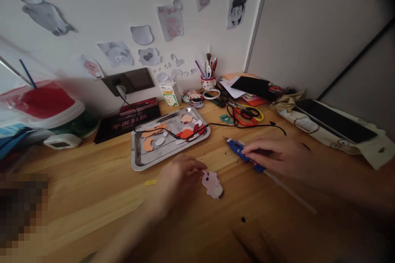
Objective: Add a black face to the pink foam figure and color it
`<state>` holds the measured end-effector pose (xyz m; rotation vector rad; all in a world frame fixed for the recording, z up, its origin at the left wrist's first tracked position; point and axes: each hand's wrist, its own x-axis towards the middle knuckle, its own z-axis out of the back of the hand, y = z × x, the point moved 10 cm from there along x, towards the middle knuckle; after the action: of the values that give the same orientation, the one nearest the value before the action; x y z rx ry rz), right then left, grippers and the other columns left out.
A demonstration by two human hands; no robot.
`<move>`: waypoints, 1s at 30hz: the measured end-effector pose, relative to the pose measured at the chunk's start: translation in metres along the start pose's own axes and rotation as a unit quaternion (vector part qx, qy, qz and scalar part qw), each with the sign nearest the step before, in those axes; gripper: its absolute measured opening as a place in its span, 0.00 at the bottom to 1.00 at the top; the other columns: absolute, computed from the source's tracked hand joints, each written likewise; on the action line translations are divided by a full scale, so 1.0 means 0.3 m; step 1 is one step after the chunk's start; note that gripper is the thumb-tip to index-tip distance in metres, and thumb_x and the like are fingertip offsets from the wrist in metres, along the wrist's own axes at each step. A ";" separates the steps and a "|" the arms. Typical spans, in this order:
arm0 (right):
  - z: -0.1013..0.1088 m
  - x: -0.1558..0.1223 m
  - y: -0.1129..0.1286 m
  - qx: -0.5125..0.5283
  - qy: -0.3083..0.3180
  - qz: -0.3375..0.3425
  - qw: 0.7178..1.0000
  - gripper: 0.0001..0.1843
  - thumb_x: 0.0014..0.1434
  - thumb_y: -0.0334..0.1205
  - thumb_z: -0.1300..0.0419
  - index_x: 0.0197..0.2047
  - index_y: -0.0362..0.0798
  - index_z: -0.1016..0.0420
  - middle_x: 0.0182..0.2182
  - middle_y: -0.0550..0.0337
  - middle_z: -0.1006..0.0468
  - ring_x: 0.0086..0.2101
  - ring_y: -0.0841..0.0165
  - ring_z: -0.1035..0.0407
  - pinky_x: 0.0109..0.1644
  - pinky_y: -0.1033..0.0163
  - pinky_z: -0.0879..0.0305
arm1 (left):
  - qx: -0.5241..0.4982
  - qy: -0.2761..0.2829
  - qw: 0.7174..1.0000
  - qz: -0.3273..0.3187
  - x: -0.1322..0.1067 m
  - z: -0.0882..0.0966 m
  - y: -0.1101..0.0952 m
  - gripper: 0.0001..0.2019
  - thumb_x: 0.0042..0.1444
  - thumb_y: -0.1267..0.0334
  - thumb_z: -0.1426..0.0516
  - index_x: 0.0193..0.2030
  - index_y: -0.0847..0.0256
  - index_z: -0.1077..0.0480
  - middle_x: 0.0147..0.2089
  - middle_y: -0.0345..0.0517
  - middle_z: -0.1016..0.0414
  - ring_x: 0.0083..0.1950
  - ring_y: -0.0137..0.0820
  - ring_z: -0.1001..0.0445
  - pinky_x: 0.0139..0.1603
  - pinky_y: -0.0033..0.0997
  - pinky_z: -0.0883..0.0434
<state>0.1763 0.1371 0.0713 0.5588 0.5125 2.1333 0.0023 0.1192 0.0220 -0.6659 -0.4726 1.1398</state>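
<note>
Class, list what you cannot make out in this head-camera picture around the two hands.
Head view:
- Glue gun: its middle is hidden under the right hand; the grip cannot be judged.
- Left hand: blurred, so whether it pinches the pink cutout is unclear.
- Bottom-left corner: a pixelated patch hides what is there.
- Box by the tray: print too small to read.

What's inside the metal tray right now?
Orange, red, white and pink cutout pieces lie in the metal tray, with a black cord draped across them. The cord hides thin strips of the pieces, and anything beneath the pieces cannot be seen.
</note>
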 end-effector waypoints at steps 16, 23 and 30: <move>0.048 0.001 -0.012 -0.029 -0.052 -0.008 0.998 0.09 0.59 0.40 0.46 0.38 0.52 0.25 0.36 0.65 0.22 0.36 0.70 0.29 0.42 0.64 0.36 | -0.022 0.026 0.999 0.039 0.067 -0.013 0.012 0.07 0.53 0.64 0.46 0.31 0.60 0.27 0.33 0.44 0.26 0.36 0.34 0.33 0.36 0.33 0.37; -0.007 0.037 0.047 0.027 -0.023 -0.002 0.999 0.08 0.58 0.37 0.46 0.37 0.52 0.25 0.34 0.66 0.22 0.32 0.72 0.29 0.35 0.68 0.37 | -0.193 0.015 0.964 0.183 0.038 0.007 0.047 0.11 0.49 0.55 0.43 0.32 0.59 0.25 0.34 0.43 0.22 0.31 0.28 0.31 0.26 0.25 0.39; -0.068 0.073 0.194 0.021 -0.033 0.087 0.995 0.06 0.56 0.34 0.43 0.37 0.46 0.26 0.30 0.62 0.23 0.29 0.73 0.32 0.33 0.67 0.39 | -0.352 -0.004 0.906 0.235 -0.003 -0.015 0.034 0.06 0.47 0.58 0.39 0.29 0.55 0.24 0.31 0.37 0.23 0.30 0.23 0.35 0.26 0.20 0.42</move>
<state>0.1161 0.1195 0.0906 0.7188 0.4882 2.2632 -0.0019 0.1199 0.0118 -1.4648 -0.7692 1.4264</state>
